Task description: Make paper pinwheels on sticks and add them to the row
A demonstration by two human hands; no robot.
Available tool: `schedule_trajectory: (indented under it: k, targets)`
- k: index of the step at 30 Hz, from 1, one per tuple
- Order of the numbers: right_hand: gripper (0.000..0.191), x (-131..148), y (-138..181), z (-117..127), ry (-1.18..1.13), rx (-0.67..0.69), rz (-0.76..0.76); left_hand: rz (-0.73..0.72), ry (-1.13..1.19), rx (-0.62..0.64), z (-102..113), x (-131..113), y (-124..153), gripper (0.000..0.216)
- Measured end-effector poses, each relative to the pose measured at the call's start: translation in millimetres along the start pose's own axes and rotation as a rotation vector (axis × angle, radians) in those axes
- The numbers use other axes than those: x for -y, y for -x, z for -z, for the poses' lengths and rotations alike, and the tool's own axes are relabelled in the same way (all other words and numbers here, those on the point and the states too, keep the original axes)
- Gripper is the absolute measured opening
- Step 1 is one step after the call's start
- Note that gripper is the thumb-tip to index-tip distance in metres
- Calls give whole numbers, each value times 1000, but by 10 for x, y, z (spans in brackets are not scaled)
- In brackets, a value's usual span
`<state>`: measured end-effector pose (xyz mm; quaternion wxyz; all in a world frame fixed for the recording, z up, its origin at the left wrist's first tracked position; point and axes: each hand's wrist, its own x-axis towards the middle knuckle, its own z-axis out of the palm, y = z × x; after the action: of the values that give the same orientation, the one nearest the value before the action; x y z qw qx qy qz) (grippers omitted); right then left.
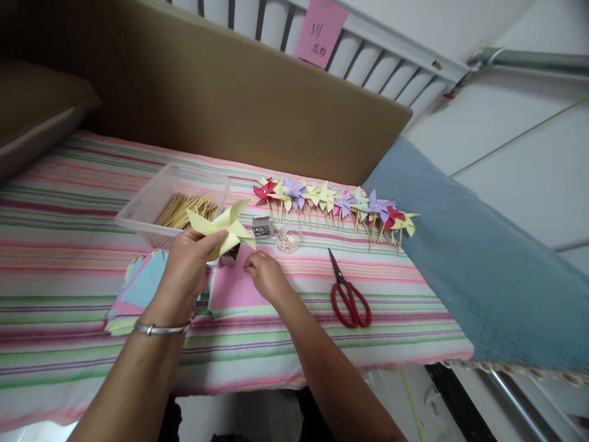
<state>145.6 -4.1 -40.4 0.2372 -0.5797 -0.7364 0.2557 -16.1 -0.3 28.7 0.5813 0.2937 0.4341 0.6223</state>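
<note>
A pale yellow paper pinwheel [229, 224] with folded blades is pinched at its middle by my left hand [188, 261], thumb on top. It is raised over a small box of dark bits [230, 255]. My right hand [267, 275] is closed, fingertips bunched together over a pink sheet of paper [232, 288]; whether they hold something small I cannot make out. Dark specks lie on that sheet. Just beyond the hands stand a small box of metal pins [262, 228] and a round clear dish [289, 238] with small pale pieces inside.
A clear plastic tub [151, 205] holds wooden sticks [181, 209]. Coloured paper squares [140, 285] lie stacked at left. Red-handled scissors [347, 291] rest at right. A row of finished pinwheels [326, 197] lines the back, before a cardboard panel [239, 104]. Striped cloth [59, 307] covers the table.
</note>
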Motion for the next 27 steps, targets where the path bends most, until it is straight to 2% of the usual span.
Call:
schedule_trajectory:
  k: [5, 10, 12, 16, 21, 23, 27]
  targets:
    - [8, -116, 241, 205, -188, -102, -145, 3, 20, 2, -10, -26, 11, 27]
    - [5, -156, 442, 356, -481, -172, -282, 53, -35, 60, -56, 118, 55, 23]
    - [8, -146, 437, 408, -566, -200, -276, 93, -68, 74, -96, 210, 84, 24]
    - [8, -196, 391, 484, -588, -227, -271, 189, -123, 102, -173, 370, 130, 22]
    - [4, -266, 378, 534, -618, -253, -282, 216, -187, 97, -213, 475, 143, 19]
    - [3, -218, 397, 591, -626, -305, -240, 217, -203, 100, -218, 498, 142, 19]
    - [6, -35, 460, 686, -627, -403, -62, 227, -212, 111, -239, 535, 151, 23]
